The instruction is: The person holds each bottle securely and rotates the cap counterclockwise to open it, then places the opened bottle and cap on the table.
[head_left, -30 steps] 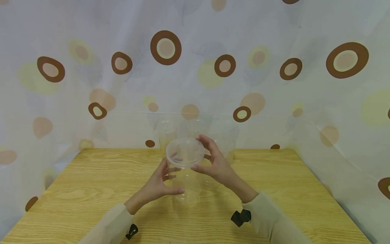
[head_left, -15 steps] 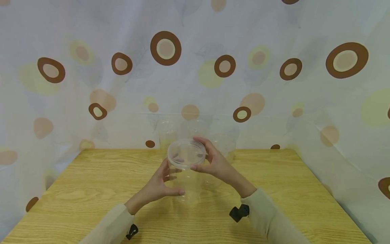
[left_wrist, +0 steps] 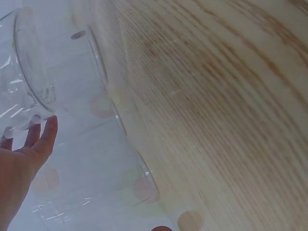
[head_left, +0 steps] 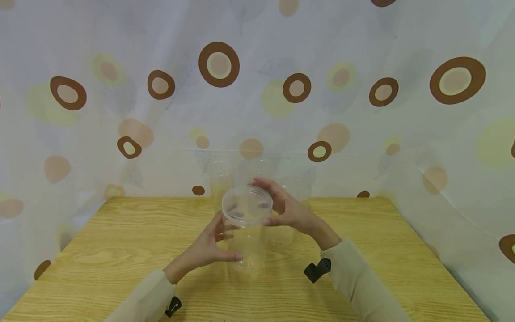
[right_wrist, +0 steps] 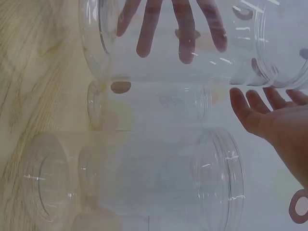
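Note:
A clear plastic jar [head_left: 248,250] stands upright between my hands, with a clear round lid [head_left: 247,203] on top. My left hand [head_left: 205,246] grips the jar's side, thumb in front and fingers round the far side. Those fingers [right_wrist: 185,29] show through the wall in the right wrist view. My right hand [head_left: 293,213] holds the lid's rim from the right, thumb at the near edge and fingers on the far edge. In the left wrist view the jar [left_wrist: 17,72] fills the upper left corner, above the left hand's fingers [left_wrist: 43,139].
Several more clear jars stand close behind, among them one at the back left [head_left: 220,179] and one near my right hand [right_wrist: 144,178]. They are faint against the patterned cloth [head_left: 342,36]. The wooden table [head_left: 120,246] reaches back to that cloth.
The right hand's fingers have shifted round the lid's rim, and its thumb has moved right. Jar and lid have drifted slightly right and nearer. The left hand keeps its grip.

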`<control>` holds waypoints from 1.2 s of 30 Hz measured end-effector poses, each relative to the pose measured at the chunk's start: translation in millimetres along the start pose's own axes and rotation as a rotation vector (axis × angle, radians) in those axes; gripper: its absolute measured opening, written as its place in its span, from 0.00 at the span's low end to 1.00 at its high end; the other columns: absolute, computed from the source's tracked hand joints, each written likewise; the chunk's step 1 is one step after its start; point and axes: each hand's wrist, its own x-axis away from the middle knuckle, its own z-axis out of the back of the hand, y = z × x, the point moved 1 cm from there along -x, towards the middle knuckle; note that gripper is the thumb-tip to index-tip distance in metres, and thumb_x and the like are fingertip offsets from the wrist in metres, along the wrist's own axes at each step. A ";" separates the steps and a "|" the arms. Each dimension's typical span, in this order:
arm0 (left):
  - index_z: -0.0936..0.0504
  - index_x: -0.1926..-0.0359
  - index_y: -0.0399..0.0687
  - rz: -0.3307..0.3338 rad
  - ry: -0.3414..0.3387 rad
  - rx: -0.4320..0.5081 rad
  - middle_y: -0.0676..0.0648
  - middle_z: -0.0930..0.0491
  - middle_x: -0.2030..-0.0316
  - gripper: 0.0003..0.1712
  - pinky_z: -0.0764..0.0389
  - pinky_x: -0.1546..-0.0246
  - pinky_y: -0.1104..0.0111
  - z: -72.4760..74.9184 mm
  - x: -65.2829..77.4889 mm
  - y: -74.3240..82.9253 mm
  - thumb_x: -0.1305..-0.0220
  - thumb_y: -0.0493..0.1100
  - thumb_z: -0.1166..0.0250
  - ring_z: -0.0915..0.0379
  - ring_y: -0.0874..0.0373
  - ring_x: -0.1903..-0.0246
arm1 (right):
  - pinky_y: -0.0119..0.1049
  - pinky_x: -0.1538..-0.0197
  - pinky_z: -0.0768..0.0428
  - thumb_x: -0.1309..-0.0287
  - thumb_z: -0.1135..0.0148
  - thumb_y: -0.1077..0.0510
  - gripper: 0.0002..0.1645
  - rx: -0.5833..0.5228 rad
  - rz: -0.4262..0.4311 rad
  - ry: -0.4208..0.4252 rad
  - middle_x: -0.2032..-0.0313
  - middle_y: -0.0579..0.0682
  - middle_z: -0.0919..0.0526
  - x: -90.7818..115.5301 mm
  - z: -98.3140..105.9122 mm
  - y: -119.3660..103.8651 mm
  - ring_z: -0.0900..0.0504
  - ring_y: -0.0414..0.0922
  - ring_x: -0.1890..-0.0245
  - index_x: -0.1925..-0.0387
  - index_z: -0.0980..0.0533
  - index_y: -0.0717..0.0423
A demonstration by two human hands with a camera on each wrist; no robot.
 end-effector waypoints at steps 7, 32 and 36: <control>0.58 0.30 0.63 -0.012 0.047 -0.011 0.45 0.43 0.35 0.62 0.32 0.45 0.45 1.1 0.0 0.7 0.58 0.35 0.26 0.37 0.43 0.40 | 0.56 0.37 0.39 0.56 0.29 0.48 0.55 0.150 -0.023 0.242 0.33 0.55 0.44 6.3 -16.7 -3.9 0.44 0.50 0.34 0.32 0.51 0.46; 0.61 0.29 0.65 -0.015 -0.037 0.025 0.48 0.46 0.33 0.65 0.29 0.46 0.53 2.0 1.4 -2.3 0.58 0.36 0.26 0.36 0.47 0.41 | 0.35 0.41 0.31 0.51 0.32 0.58 0.49 -0.004 -0.050 0.027 0.36 0.57 0.42 -0.9 -5.0 0.8 0.39 0.49 0.38 0.32 0.50 0.53; 0.61 0.29 0.65 -0.020 -0.045 0.039 0.47 0.47 0.33 0.65 0.29 0.46 0.52 2.3 0.8 -2.9 0.58 0.35 0.26 0.37 0.44 0.40 | 0.38 0.40 0.32 0.50 0.33 0.56 0.51 -0.051 -0.034 0.003 0.36 0.58 0.43 -2.0 -3.9 2.0 0.40 0.49 0.37 0.31 0.52 0.56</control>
